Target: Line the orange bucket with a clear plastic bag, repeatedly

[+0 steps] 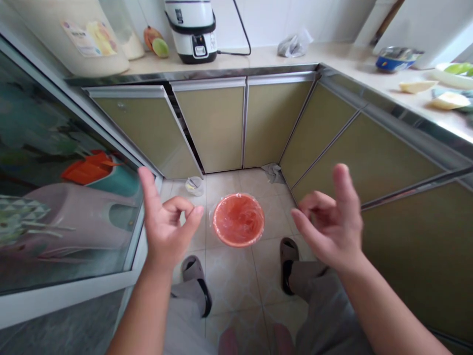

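Note:
My left hand (162, 222) is raised over the floor and holds nothing. One of its fingers points up while others bend into a loose ring, and the digits are spread apart. Opposite it, my right hand (330, 227) is also empty, with one digit upright and other fingers loosely curled. Below and between them, an orange basin (239, 243) stands on the tiles, apart from both hands. Clear plastic film (242, 217) lies in it and over its rim. I cannot make out anything else inside.
Near the cabinets sit a small clear tub (194, 186) and a grey cloth (272, 172). A left cabinet door (144, 128) stands ajar. A rice cooker (194, 34) and a blue bowl (395, 60) are on the counter. A glass door (66, 236) flanks my left side.

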`<state>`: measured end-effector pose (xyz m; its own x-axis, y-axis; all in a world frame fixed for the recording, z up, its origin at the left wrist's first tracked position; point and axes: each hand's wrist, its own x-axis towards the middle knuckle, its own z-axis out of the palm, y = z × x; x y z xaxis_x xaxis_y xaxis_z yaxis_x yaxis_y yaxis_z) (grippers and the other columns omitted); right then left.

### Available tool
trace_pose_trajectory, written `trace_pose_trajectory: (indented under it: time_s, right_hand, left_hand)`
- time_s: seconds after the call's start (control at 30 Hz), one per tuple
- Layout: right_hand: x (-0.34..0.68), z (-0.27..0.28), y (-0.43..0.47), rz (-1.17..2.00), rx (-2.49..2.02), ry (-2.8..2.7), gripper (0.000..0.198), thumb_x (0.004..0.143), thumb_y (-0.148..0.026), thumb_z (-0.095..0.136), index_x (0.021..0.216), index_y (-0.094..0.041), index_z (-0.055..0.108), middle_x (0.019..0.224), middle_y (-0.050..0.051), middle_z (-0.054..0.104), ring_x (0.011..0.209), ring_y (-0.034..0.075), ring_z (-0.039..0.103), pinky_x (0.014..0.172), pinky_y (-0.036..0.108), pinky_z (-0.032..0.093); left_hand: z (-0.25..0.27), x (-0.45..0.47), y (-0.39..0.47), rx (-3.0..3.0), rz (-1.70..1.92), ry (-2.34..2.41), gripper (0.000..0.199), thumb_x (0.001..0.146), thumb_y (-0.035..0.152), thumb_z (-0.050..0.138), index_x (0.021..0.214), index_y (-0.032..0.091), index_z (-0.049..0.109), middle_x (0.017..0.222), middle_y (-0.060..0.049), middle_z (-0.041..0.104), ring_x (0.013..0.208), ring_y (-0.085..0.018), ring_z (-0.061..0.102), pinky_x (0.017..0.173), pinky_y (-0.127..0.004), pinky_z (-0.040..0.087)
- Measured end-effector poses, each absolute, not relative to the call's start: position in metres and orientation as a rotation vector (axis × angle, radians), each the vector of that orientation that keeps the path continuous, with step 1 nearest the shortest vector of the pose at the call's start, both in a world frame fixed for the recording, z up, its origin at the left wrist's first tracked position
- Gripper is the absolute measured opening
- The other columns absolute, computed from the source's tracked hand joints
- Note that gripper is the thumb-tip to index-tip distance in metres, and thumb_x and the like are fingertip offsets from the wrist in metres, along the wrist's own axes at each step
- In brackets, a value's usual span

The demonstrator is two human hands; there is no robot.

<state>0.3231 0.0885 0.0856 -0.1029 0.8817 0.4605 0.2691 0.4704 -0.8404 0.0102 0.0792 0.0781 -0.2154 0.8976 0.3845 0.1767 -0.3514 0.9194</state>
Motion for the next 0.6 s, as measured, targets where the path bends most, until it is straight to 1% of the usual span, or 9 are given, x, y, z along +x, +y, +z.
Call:
trace_pose_trajectory:
  time_s: [0.1, 0.17, 0.27, 0.37, 0.4, 0.43, 0.47, 0.53, 0.6]
  right_hand:
    - [0.325, 0.037, 0.138, 0.766, -1.186, -1.654, 0.087, 0.094, -0.025, 0.063, 0.17, -0.025, 0.02, 0.077, -0.004, 0.061, 0.06, 0.012, 0.046, 0.059, 0.026, 0.048]
    - [0.326, 0.012, 0.157, 0.823, -1.252, -1.656, 0.09, 0.092, -0.025, 0.063, 0.17, -0.024, 0.018, 0.079, -0.003, 0.063, 0.06, 0.012, 0.046, 0.06, 0.025, 0.047]
    - [0.325, 0.001, 0.162, 0.829, -1.292, -1.596, 0.097, 0.092, -0.03, 0.067, 0.171, -0.026, 0.012, 0.083, -0.001, 0.066, 0.061, 0.013, 0.048, 0.059, 0.025, 0.048]
    - [0.322, 0.003, 0.156, 0.798, -1.347, -1.553, 0.1, 0.091, -0.036, 0.069, 0.171, -0.027, 0.011, 0.092, 0.001, 0.069, 0.06, 0.012, 0.048, 0.058, 0.026, 0.048]
    - [0.321, 0.002, 0.155, 0.792, -1.367, -1.55, 0.098, 0.092, -0.038, 0.068, 0.171, -0.027, 0.011, 0.095, 0.002, 0.07, 0.06, 0.013, 0.05, 0.058, 0.027, 0.049]
    - [0.321, -0.001, 0.154, 0.79, -1.392, -1.56, 0.094, 0.093, -0.039, 0.066, 0.171, -0.026, 0.014, 0.097, 0.003, 0.071, 0.061, 0.013, 0.052, 0.06, 0.027, 0.049]
    - [0.321, -0.005, 0.154, 0.797, -1.426, -1.592, 0.087, 0.095, -0.039, 0.063, 0.169, -0.025, 0.02, 0.098, 0.004, 0.072, 0.063, 0.014, 0.054, 0.062, 0.028, 0.05]
    - [0.323, -0.02, 0.154, 0.846, -1.526, -1.762, 0.069, 0.096, -0.038, 0.062, 0.161, -0.025, 0.042, 0.098, 0.005, 0.074, 0.07, 0.016, 0.061, 0.069, 0.028, 0.05]
    - [0.33, -0.042, 0.156, 0.965, -1.666, -2.035, 0.051, 0.093, -0.036, 0.065, 0.143, -0.026, 0.063, 0.097, 0.006, 0.076, 0.08, 0.019, 0.067, 0.074, 0.028, 0.049]
  left_hand:
    - [0.019, -0.009, 0.124, 1.344, 1.463, 1.416, 0.119, 0.081, 0.022, 0.08, 0.17, 0.021, 0.002, 0.064, 0.014, 0.053, 0.053, -0.007, 0.047, 0.061, -0.018, 0.043]
    - [-0.013, -0.018, 0.143, 1.293, 1.393, 1.419, 0.121, 0.079, 0.021, 0.08, 0.17, 0.018, 0.001, 0.063, 0.014, 0.053, 0.054, -0.007, 0.047, 0.06, -0.017, 0.041]
    - [-0.026, -0.018, 0.152, 1.287, 1.396, 1.373, 0.119, 0.08, 0.022, 0.081, 0.17, 0.019, 0.005, 0.066, 0.011, 0.056, 0.058, -0.007, 0.049, 0.063, -0.019, 0.042]
    - [-0.024, -0.008, 0.148, 1.27, 1.413, 1.389, 0.112, 0.081, 0.025, 0.082, 0.17, 0.018, 0.013, 0.073, 0.006, 0.063, 0.064, -0.009, 0.055, 0.067, -0.022, 0.046]
    - [-0.027, -0.006, 0.146, 1.266, 1.387, 1.421, 0.108, 0.082, 0.026, 0.081, 0.169, 0.018, 0.018, 0.077, 0.004, 0.065, 0.065, -0.01, 0.057, 0.068, -0.023, 0.047]
    - [-0.033, -0.003, 0.144, 1.271, 1.332, 1.459, 0.101, 0.083, 0.029, 0.08, 0.167, 0.019, 0.026, 0.08, 0.003, 0.067, 0.067, -0.011, 0.06, 0.07, -0.024, 0.048]
    - [-0.042, -0.002, 0.142, 1.284, 1.247, 1.497, 0.092, 0.082, 0.03, 0.079, 0.163, 0.019, 0.037, 0.082, 0.001, 0.07, 0.068, -0.012, 0.062, 0.071, -0.025, 0.05]
    - [-0.067, -0.004, 0.138, 1.321, 1.013, 1.555, 0.07, 0.079, 0.032, 0.08, 0.145, 0.02, 0.06, 0.085, -0.001, 0.074, 0.071, -0.016, 0.067, 0.072, -0.027, 0.051]
    - [-0.099, -0.012, 0.134, 1.32, 0.792, 1.616, 0.05, 0.074, 0.031, 0.082, 0.123, 0.021, 0.075, 0.085, -0.004, 0.077, 0.076, -0.02, 0.07, 0.073, -0.028, 0.052]
